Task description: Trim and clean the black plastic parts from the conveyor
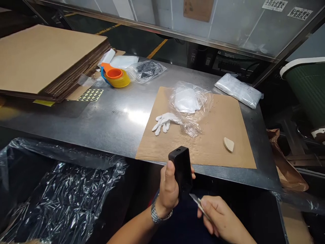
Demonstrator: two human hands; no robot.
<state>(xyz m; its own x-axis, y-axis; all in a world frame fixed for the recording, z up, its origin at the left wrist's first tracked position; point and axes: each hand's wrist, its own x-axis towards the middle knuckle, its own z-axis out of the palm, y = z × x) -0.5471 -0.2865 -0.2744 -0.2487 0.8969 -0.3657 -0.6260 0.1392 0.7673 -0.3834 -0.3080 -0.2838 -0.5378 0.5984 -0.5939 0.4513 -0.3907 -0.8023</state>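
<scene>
My left hand (pixel 169 188) is closed around a black box-shaped part (pixel 183 167), held upright just in front of the table edge. The part has a small round hole in its top end, and its near face looks hollow. In my right hand (pixel 215 215) is a knife (pixel 197 200) with a pointed metal blade; its tip is close to the lower edge of the black part, and I cannot tell whether they touch. Beyond both hands, a white glove (pixel 166 122) and a wedge-shaped beige pad (pixel 229 144) lie on a cardboard sheet (pixel 218 118).
Clear plastic with white sheets (pixel 186 100) rests on the cardboard. The metal table (pixel 114 115) also bears a cardboard stack (pixel 50 61), a tape roll (pixel 119 79), a bagged black item (pixel 149 70) and a wrapped packet (pixel 238 89). A plastic-lined bin (pixel 63 196) stands at left.
</scene>
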